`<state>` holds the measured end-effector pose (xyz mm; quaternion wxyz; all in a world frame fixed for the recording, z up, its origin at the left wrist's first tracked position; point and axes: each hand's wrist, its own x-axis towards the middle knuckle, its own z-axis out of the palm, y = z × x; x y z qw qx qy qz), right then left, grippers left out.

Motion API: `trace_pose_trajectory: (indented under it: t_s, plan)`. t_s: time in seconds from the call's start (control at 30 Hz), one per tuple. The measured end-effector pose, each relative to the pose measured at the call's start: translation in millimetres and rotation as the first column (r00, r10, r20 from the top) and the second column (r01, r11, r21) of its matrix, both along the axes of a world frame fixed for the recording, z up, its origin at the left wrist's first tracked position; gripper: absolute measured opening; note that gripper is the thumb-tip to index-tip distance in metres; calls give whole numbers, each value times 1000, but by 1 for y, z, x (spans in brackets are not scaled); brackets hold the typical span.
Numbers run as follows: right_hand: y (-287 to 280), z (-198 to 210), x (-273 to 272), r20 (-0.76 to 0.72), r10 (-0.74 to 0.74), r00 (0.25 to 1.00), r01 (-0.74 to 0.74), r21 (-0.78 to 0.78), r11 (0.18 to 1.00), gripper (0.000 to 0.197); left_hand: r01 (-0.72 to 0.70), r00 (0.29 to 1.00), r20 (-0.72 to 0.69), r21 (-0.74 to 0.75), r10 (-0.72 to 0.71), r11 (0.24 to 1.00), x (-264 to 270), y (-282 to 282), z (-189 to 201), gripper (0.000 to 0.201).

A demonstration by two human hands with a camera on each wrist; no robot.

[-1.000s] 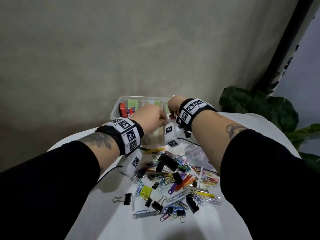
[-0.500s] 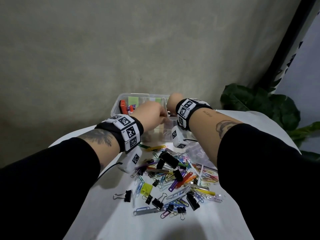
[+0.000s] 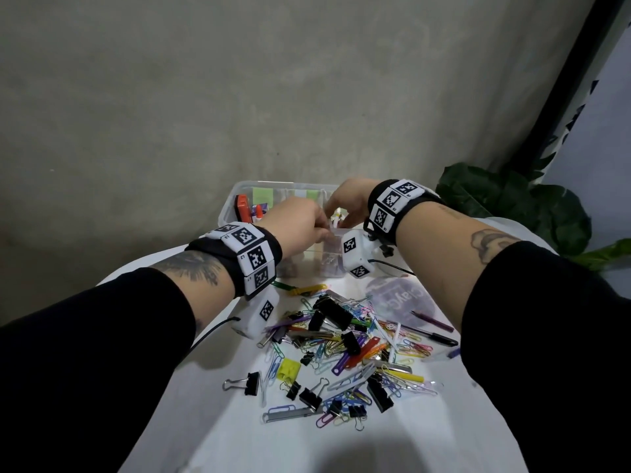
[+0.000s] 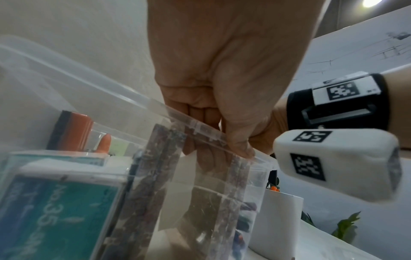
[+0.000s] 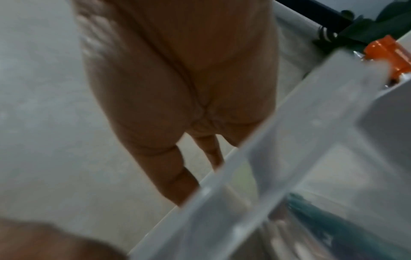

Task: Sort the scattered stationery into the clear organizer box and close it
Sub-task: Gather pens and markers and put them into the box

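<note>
I've got both hands over the clear plastic organizer box (image 3: 235, 203) at the far side of the white round table (image 3: 211, 418). L hand (image 3: 300, 223) sits above the box's middle w/ fingers curled down inside; the L wrist cam shows them bent past a clear divider wall, thumb on its edge, but I can't tell if anything's pinched. R hand (image 3: 348, 203) is just beside it, touching or nearly so, fingers pointing down into the box; R wrist cam is blurred, fingers look fairly straight, can't make out a hold.

Box is lidless, upright. Left compartment holds an orange-and-black stapler (image 3: 241, 207) and a small glue bottle w/ orange tip (image 3: 259, 210); green sticky notes (image 3: 263, 196) at the back. A teal staple carton (image 4: 57, 211) shows near the front wall.

Nearer me, well apart from the box: a scattered pile of coloured paper clips (image 3: 345, 397), black binder clips (image 3: 309, 397), a yellow square eraser (image 3: 289, 369), a black pen (image 3: 428, 334). Green plant leaves (image 3: 512, 206) off to the R.
</note>
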<state>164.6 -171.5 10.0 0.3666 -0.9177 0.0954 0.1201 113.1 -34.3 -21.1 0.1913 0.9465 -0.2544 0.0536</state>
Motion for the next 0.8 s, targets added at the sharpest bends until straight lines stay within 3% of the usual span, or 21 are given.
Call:
trace_pose_trajectory:
  t_s: [0.1,0.2,0.27,0.33,0.43,0.53,0.6,0.7,0.8]
  plan:
    - [0,-2,-8,-29,38,999,-41,-89,995,8,-11,1000,3,12,11,1000,0,0,0,17]
    - [2,1,-30,26,143,989,-131,-276,952,21,-26,1000,-3,21,26,999,1,-1,-1,16]
    - [1,4,-44,139,193,971,-137,-338,931,25,-41,999,-10,25,42,999,0,-1,-1,15]
    - [-8,3,-47,245,185,952,-117,-269,956,21,-43,999,-5,28,43,999,-1,-2,0,15]
    - [-35,1,-58,400,16,916,-13,-10,1000,12,-61,998,3,44,61,997,-4,-6,1,17]
    - [-73,-6,-83,506,-33,862,49,-19,999,5,-96,994,63,33,94,995,-10,-15,-4,29]
    - [-99,-17,-101,472,-17,881,63,-83,995,2,-60,985,164,-8,61,998,-21,-27,-6,46]
    - [-125,-40,-125,238,34,971,21,-224,974,3,99,954,281,19,-100,995,-45,-53,-6,32]
    - [-140,-64,-143,22,-17,1000,23,-311,950,3,243,964,74,156,-257,957,-65,-82,-18,12]
